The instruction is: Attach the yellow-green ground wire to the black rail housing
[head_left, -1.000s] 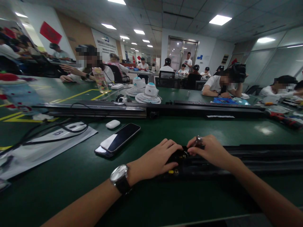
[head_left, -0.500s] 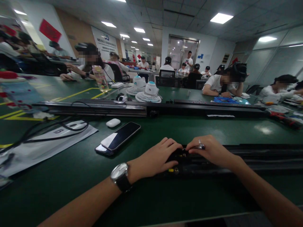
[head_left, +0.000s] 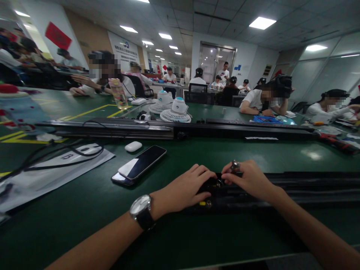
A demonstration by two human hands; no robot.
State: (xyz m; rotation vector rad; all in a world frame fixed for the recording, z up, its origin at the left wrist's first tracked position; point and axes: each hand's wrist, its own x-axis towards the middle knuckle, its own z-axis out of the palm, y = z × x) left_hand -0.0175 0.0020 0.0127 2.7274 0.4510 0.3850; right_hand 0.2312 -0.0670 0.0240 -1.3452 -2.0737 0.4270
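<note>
Head camera: my only feed; I read its picture as a clock face.
Black rail: lies along the green table, left end near 5 o'clock under the hands, its length leaving the picture between 3 and 4. I cannot tell whether it is one piece or several.
Left hand: between 5 and 6, laid over that end, thumb and forefinger apart with dark material between; clamping or merely steadying, I cannot tell.
Right hand: at 4, thumb and fingertips drawn together close by the left fingers; whether they pinch anything is too small to tell.
Yellow piece: at 5, just below the left thumb, beside a round brass-coloured fitting.
Handling: I judge the rail stiff, fairly heavy, slick along its smooth faces; I'd brace the end broadly and take small fittings by fingertip, gently.
Phone: at 8, well apart from both hands.
</note>
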